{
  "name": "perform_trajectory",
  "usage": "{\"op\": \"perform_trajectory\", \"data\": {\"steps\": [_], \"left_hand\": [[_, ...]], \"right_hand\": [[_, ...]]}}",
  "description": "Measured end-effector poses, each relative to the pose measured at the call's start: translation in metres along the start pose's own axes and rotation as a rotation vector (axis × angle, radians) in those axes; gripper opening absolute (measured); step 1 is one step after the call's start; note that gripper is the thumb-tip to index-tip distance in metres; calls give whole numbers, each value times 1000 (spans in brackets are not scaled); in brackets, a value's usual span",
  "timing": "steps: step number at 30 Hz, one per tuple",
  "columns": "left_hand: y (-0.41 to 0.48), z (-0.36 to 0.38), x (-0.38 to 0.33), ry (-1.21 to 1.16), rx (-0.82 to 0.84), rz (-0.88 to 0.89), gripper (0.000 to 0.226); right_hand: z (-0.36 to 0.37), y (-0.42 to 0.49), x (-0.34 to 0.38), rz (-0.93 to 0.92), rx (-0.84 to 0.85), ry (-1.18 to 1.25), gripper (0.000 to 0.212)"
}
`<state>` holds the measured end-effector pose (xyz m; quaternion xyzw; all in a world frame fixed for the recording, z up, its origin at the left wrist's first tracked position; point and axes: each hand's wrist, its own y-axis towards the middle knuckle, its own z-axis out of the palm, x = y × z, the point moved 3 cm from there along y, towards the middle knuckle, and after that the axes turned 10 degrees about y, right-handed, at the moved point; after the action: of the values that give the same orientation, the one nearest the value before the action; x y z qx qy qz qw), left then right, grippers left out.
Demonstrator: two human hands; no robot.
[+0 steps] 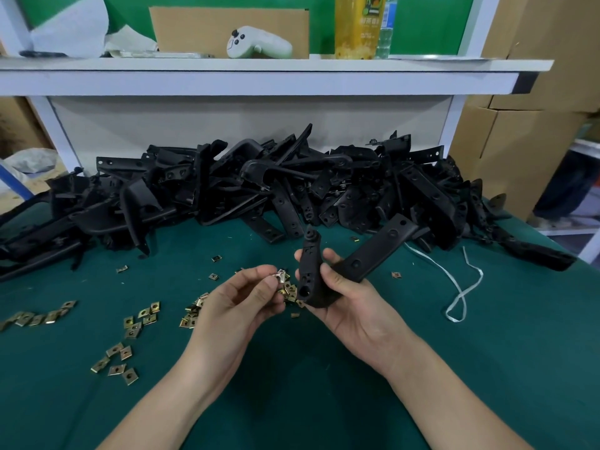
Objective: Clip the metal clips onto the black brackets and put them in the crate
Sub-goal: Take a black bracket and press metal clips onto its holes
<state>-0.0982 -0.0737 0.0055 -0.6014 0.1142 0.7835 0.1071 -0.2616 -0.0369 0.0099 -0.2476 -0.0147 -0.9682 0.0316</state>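
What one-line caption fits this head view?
Left hand pinches a metal clip beside the black bracket gripped by the right hand.

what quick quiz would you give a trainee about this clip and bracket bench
1. True or false: the left hand pinches a metal clip.
2. The right hand holds: A) a black bracket B) a white cord C) a bottle.
3. Fill in: the loose clips lie on the green ___.
Key: 1 true; 2 A; 3 table cover.
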Motion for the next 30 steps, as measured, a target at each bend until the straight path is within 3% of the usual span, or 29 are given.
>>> {"op": "perform_trajectory", "data": {"steps": [12, 24, 30], "left_hand": [[-4, 7, 0, 65, 30, -10, 29], [-5, 8, 1, 51, 49, -37, 21], [-4, 8, -1, 67, 38, -47, 33]], "right_hand": [[-3, 2, -5, 34, 47, -47, 33], [0, 1, -5, 36, 53, -48, 33], [-1, 1, -6, 34, 64, -51, 33]]}}
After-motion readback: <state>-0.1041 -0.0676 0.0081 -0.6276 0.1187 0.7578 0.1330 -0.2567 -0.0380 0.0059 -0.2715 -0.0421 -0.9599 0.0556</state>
